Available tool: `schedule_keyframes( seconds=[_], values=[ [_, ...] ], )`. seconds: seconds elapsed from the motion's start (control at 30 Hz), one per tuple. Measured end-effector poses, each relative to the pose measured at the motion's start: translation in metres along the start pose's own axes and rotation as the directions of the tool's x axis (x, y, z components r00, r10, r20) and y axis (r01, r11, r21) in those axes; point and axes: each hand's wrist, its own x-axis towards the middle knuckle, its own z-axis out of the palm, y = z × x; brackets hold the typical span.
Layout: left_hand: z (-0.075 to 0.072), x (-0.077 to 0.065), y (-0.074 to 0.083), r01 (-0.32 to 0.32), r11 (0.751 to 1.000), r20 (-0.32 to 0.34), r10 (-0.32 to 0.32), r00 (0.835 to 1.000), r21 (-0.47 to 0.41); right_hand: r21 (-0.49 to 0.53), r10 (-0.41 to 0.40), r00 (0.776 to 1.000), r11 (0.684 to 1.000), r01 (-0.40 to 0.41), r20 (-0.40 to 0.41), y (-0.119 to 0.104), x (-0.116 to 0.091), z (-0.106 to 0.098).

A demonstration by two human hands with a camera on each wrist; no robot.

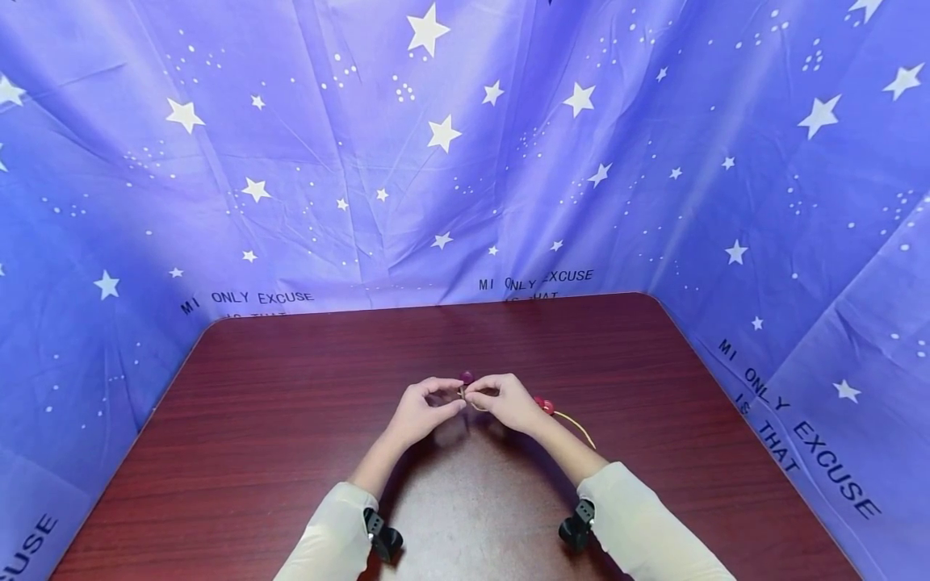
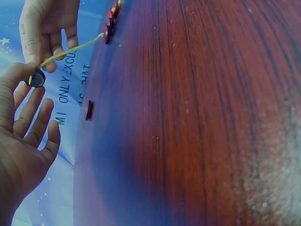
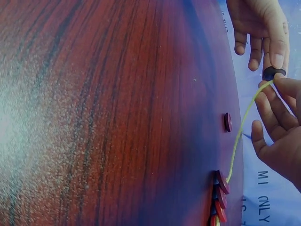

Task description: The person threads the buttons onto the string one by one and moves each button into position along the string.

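Between thumb and fingertip, my left hand (image 1: 421, 413) pinches a dark round button (image 2: 37, 79) on edge above the table. My right hand (image 1: 514, 405) meets it from the other side, pinching the yellow string (image 3: 256, 96) right at the button. A short bit of yellow shows on the button's face in the left wrist view. From there the string runs down to several red buttons (image 3: 221, 195) threaded in a row on the table, beside my right wrist. Past my fingertips lies one loose dark red button (image 1: 467, 377).
The dark red wood-grain table (image 1: 291, 379) extends around both hands. Blue curtains (image 1: 407, 161) with white stars and lettering hang behind it and along its sides. A black camera (image 1: 385, 539) is strapped to the left wrist, another (image 1: 576, 526) to the right.
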Motion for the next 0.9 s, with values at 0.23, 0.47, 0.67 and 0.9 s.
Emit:
schedule_keyframes(
  seconds=[0.23, 0.47, 0.67, 0.9],
  values=[
    [0.002, 0.001, 0.004, -0.062, 0.996, -0.019, 0.063, 0.998, 0.063, 0.047, 0.062, 0.998, 0.997, -0.06, -0.025, 0.034, 0.011, 0.006],
    [0.01, 0.008, -0.016, -0.06, 0.993, -0.042, 0.064, 0.997, 0.1, 0.08, 0.046, 0.998, 0.996, -0.043, -0.038, 0.037, 0.012, 0.007],
    [0.01, 0.01, -0.031, -0.053, 0.995, -0.073, 0.059, 0.996, 0.082, 0.063, 0.072, 0.996, 0.996, -0.069, -0.053, 0.038, 0.012, 0.007],
    [0.01, 0.009, -0.035, -0.032, 0.99, -0.145, 0.051, 0.988, 0.135, 0.085, 0.089, 0.994, 0.993, -0.083, -0.07, 0.037, 0.01, 0.005]
  ],
)
